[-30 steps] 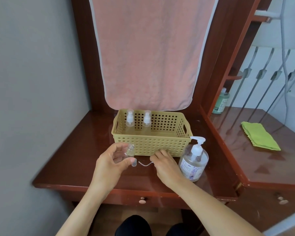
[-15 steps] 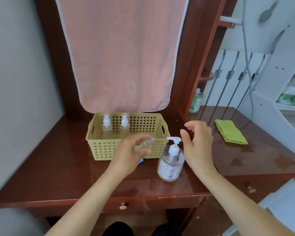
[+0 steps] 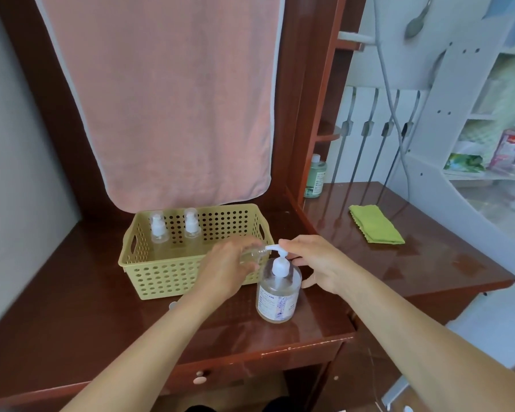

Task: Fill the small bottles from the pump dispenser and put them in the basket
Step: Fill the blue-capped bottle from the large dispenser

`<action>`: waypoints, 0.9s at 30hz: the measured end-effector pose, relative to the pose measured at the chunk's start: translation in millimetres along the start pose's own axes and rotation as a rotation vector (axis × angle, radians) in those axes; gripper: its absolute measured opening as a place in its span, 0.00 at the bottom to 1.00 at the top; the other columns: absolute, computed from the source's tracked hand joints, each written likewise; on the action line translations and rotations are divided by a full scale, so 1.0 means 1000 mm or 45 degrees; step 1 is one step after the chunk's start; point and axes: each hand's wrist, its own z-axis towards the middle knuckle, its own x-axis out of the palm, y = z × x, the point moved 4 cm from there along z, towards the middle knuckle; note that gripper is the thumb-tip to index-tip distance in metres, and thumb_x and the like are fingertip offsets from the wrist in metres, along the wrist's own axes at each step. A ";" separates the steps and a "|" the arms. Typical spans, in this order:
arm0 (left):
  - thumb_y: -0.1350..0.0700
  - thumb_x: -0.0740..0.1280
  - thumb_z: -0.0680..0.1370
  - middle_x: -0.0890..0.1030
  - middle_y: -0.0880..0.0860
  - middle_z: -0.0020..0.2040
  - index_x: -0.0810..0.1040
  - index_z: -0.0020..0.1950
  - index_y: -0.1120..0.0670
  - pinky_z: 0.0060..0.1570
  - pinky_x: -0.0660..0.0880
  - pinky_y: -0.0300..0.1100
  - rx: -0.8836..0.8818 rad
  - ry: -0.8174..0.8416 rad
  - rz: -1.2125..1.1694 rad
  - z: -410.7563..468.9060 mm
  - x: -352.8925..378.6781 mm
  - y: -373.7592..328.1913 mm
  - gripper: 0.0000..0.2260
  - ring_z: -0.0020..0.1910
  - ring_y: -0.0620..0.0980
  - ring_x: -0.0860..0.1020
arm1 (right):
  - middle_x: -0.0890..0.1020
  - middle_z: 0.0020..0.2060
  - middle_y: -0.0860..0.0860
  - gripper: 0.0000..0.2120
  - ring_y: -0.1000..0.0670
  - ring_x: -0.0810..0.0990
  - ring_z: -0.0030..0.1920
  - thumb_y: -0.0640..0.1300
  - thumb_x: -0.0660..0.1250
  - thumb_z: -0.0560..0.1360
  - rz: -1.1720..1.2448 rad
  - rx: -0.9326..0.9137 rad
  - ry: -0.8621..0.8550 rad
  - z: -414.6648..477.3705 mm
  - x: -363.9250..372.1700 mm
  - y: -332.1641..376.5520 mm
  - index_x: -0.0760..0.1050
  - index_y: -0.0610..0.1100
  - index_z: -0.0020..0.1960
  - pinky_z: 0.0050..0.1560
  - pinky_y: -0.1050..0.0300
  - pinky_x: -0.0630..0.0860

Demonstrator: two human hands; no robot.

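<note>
A clear pump dispenser with a white pump head stands on the dark wooden desk, right of a yellow perforated basket. My left hand grips a small clear bottle, tilted with its mouth at the pump's spout. My right hand rests just right of the pump head, a fingertip on its top and the fingers relaxed. Two small capped spray bottles stand upright in the basket's back left part.
A small white cap piece peeks out on the desk beside my left forearm. A pink towel hangs behind the basket. A green cloth and a green bottle sit on the adjoining desk at right.
My left hand brought the small bottle up to the pump spout. My right hand came down from above onto the pump head. The camera view shifted slightly.
</note>
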 end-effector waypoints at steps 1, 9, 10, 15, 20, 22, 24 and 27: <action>0.56 0.74 0.72 0.80 0.42 0.58 0.78 0.56 0.40 0.57 0.76 0.50 0.000 -0.006 -0.004 0.000 0.000 0.000 0.16 0.60 0.45 0.77 | 0.79 0.54 0.44 0.10 0.46 0.77 0.53 0.50 0.68 0.76 -0.008 0.006 0.011 0.000 0.000 0.001 0.76 0.43 0.44 0.59 0.34 0.69; 0.55 0.74 0.71 0.80 0.44 0.60 0.78 0.58 0.41 0.58 0.75 0.50 -0.017 -0.018 -0.014 0.003 -0.001 0.000 0.18 0.60 0.45 0.77 | 0.80 0.52 0.44 0.10 0.45 0.77 0.53 0.48 0.67 0.77 -0.028 0.018 0.044 -0.001 -0.002 0.006 0.76 0.41 0.44 0.58 0.28 0.69; 0.55 0.74 0.71 0.80 0.45 0.60 0.78 0.58 0.41 0.58 0.75 0.50 -0.017 -0.018 -0.014 0.004 -0.001 0.000 0.18 0.60 0.45 0.77 | 0.80 0.52 0.44 0.10 0.45 0.77 0.54 0.48 0.67 0.77 -0.028 0.019 0.040 -0.001 -0.002 0.006 0.76 0.41 0.44 0.58 0.28 0.69; 0.55 0.75 0.71 0.80 0.43 0.57 0.78 0.55 0.40 0.57 0.76 0.50 0.002 -0.001 -0.021 0.003 -0.001 0.001 0.16 0.58 0.44 0.77 | 0.80 0.54 0.43 0.10 0.44 0.77 0.56 0.48 0.68 0.76 -0.041 0.012 0.049 0.003 -0.003 0.004 0.76 0.42 0.44 0.55 0.30 0.72; 0.57 0.75 0.71 0.80 0.42 0.56 0.79 0.54 0.42 0.58 0.75 0.45 0.028 0.011 -0.075 0.001 0.000 -0.002 0.15 0.58 0.41 0.77 | 0.80 0.54 0.43 0.10 0.45 0.77 0.56 0.49 0.68 0.76 -0.040 0.001 0.060 0.007 -0.004 0.001 0.76 0.42 0.43 0.53 0.33 0.73; 0.57 0.74 0.72 0.80 0.42 0.56 0.79 0.55 0.42 0.59 0.75 0.45 0.038 0.008 -0.070 0.001 -0.001 -0.005 0.15 0.58 0.41 0.76 | 0.80 0.54 0.43 0.10 0.45 0.78 0.55 0.49 0.67 0.76 -0.050 0.000 0.066 0.009 -0.004 0.000 0.76 0.42 0.43 0.54 0.33 0.72; 0.56 0.74 0.72 0.80 0.42 0.56 0.79 0.56 0.41 0.59 0.75 0.47 0.033 0.015 -0.066 0.002 0.000 -0.007 0.16 0.58 0.41 0.76 | 0.81 0.53 0.43 0.10 0.46 0.78 0.54 0.49 0.67 0.76 -0.062 0.001 0.061 0.010 -0.004 0.000 0.76 0.42 0.45 0.55 0.32 0.72; 0.56 0.74 0.72 0.80 0.42 0.56 0.78 0.56 0.41 0.58 0.75 0.49 0.032 0.028 -0.062 0.003 0.001 -0.009 0.16 0.59 0.41 0.76 | 0.81 0.52 0.44 0.09 0.45 0.78 0.55 0.48 0.67 0.77 -0.080 0.003 0.049 0.012 -0.003 0.000 0.76 0.42 0.44 0.56 0.31 0.72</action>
